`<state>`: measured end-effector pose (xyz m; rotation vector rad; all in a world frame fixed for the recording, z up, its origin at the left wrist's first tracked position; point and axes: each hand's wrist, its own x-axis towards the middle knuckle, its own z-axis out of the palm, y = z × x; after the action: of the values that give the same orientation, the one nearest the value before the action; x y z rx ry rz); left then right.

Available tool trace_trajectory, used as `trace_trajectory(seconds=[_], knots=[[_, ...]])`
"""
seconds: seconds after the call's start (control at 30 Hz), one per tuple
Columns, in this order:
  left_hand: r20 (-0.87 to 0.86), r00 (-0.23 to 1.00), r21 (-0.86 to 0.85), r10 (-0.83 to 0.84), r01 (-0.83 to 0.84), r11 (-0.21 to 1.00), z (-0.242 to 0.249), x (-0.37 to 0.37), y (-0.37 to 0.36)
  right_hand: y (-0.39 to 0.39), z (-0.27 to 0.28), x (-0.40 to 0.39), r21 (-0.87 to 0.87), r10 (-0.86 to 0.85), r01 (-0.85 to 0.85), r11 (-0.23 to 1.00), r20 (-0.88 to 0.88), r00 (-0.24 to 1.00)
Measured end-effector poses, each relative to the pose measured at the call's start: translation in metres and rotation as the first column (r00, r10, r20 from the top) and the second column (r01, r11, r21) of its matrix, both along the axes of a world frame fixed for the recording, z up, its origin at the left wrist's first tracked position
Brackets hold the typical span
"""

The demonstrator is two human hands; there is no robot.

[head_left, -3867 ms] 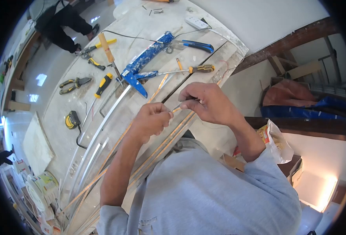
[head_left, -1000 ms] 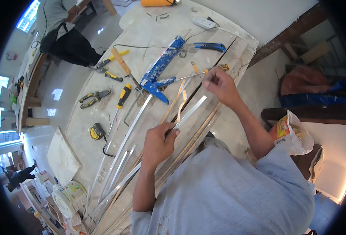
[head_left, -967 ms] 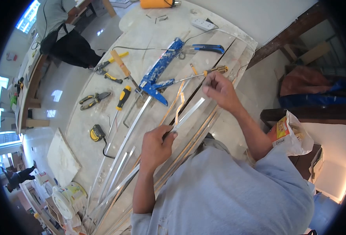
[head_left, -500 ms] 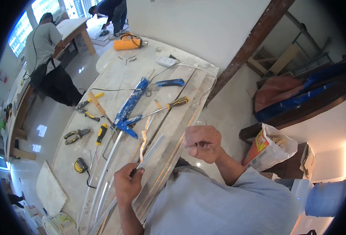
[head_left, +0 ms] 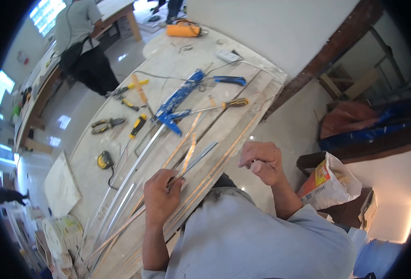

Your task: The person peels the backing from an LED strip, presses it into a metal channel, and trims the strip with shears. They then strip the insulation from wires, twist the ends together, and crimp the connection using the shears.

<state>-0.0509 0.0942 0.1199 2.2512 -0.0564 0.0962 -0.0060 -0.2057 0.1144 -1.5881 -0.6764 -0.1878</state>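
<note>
Strip (head_left: 202,156) in left hand (head_left: 162,195) above table (head_left: 161,59), caulking gun (head_left: 180,96) beyond, pliers (head_left: 114,122) to gun's left

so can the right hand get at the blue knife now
Probably yes, with a forward stretch: nothing tall stands between the right hand and the blue knife, and the screwdriver before it lies low; whether the hand pinches something is unclear.

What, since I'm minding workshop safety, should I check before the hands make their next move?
1. Long flat silvery-grey strip gripped by the left hand: ok.
2. Right hand off the strip: ok, apart from it.
3. Right hand free of small items: cannot tell.
4. Thin orange-and-white ribbon out of the way: not ok, it lies close beside the strip near the left hand.
5. Blue-and-black utility knife with its blade retracted: cannot tell, too blurred.
6. Blue paint-splattered caulking gun clear of the strip: ok, apart.
</note>
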Motion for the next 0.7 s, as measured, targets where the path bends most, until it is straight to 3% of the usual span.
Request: trace_trajectory(seconds=[0.07, 0.1, 0.17, 0.2, 0.27, 0.37, 0.47, 0.5, 0.53, 0.57, 0.6, 0.63, 0.67, 0.7], knots=[[-0.045, 0.999, -0.015, -0.03, 0.029, 0.999, 0.003, -0.002, 0.0, 0.008, -0.011, -0.001, -0.084, 0.002, -0.018, 0.996, -0.186, 0.983], [-0.052, 0.999, -0.012, -0.016, 0.015, 1.0, 0.003, -0.002, 0.001, 0.016, -0.017, -0.003, -0.081, 0.016, -0.033, 0.996, -0.192, 0.981], [-0.011, 1.0, -0.01, -0.014, 0.014, 1.0, 0.001, -0.003, 0.001, 0.035, -0.033, -0.005, -0.113, -0.063, -0.003, 0.994, -0.572, 0.818], [-0.019, 1.0, -0.005, 0.0, 0.0, 1.0, 0.0, -0.004, 0.002, 0.042, -0.039, -0.004, -0.109, -0.049, -0.018, 0.994, -0.579, 0.814], [0.014, 1.0, -0.007, -0.009, 0.01, 1.0, -0.002, -0.003, 0.002, 0.055, -0.05, 0.001, 0.097, 0.113, -0.064, 0.993, -0.684, 0.72], [-0.054, 0.998, -0.024, 0.01, -0.011, 1.0, -0.004, -0.001, 0.005, 0.067, -0.064, 0.008, 0.255, 0.233, -0.062, 0.965, -0.721, 0.653], [-0.032, 0.999, -0.008, 0.017, -0.017, 1.0, -0.008, 0.003, 0.007, 0.076, -0.06, 0.014, 0.29, 0.251, -0.025, 0.957, -0.775, 0.58], [-0.038, 0.999, -0.01, 0.024, -0.024, 1.0, -0.008, 0.004, 0.008, 0.077, -0.05, 0.016, 0.288, 0.253, -0.03, 0.957, -0.779, 0.573], [-0.019, 1.0, -0.006, 0.015, -0.015, 1.0, -0.007, 0.005, 0.009, 0.076, -0.034, 0.018, -0.018, 0.074, -0.138, 0.99, -0.772, 0.631], [0.003, 1.0, -0.003, 0.008, -0.008, 1.0, -0.007, 0.007, 0.011, 0.077, -0.021, 0.021, -0.328, -0.084, -0.218, 0.919, -0.704, 0.705], [-0.001, 1.0, -0.009, 0.02, -0.02, 1.0, -0.007, 0.009, 0.013, 0.079, -0.017, 0.02, -0.333, -0.08, -0.23, 0.914, -0.706, 0.703], [-0.02, 1.0, -0.018, 0.002, -0.002, 1.0, -0.008, 0.01, 0.015, 0.082, -0.014, 0.014, -0.438, -0.2, -0.011, 0.899, -0.433, 0.879], [-0.037, 0.999, -0.028, -0.015, 0.014, 1.0, -0.008, 0.012, 0.017, 0.084, -0.01, 0.012, -0.463, -0.305, 0.223, 0.858, -0.11, 0.946], [-0.045, 0.999, -0.04, 0.001, -0.003, 0.999, -0.01, 0.014, 0.019, 0.088, -0.003, 0.016, -0.475, -0.29, 0.205, 0.856, -0.113, 0.95]])
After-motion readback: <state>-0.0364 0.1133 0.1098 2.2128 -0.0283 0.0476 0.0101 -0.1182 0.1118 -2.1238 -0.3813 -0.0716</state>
